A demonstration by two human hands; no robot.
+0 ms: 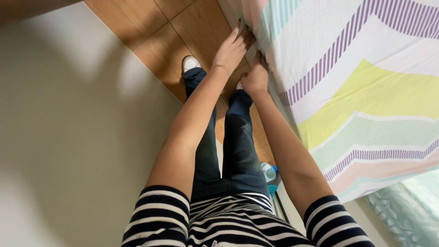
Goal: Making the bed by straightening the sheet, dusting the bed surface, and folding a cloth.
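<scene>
At the bed's edge, both hands on the sheet.
Left hand (232, 48) lies flat, open; right hand (256, 77) is closed, pinching the striped sheet (366, 68).

Tight gap: pale plain wall (68, 137) on the left, chevron-striped pastel bedsheet (366, 91) draped over the bed edge on the right. Only a narrow strip of brown wooden plank floor (178, 32) between them, open toward the far end. Near end is crowded by a small blue fan-like object (270, 174) by the bed.
</scene>
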